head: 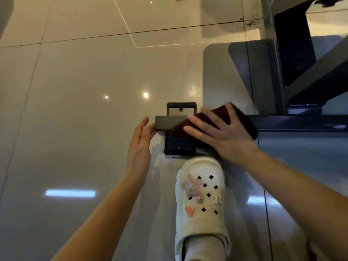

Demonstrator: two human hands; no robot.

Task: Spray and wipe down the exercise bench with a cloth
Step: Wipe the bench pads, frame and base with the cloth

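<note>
The bench's dark metal base bar runs along the floor from the right and ends on a black foot plate. A dark red-brown cloth lies over the bar near that end. My right hand presses flat on the cloth with its fingers spread. My left hand is open, palm turned right, and its fingertips touch the bar's left end. No spray bottle is in view.
Glossy beige floor tiles spread to the left and front. The bench's dark angled frame rises at the upper right. My foot in a white clog with charms stands just in front of the foot plate.
</note>
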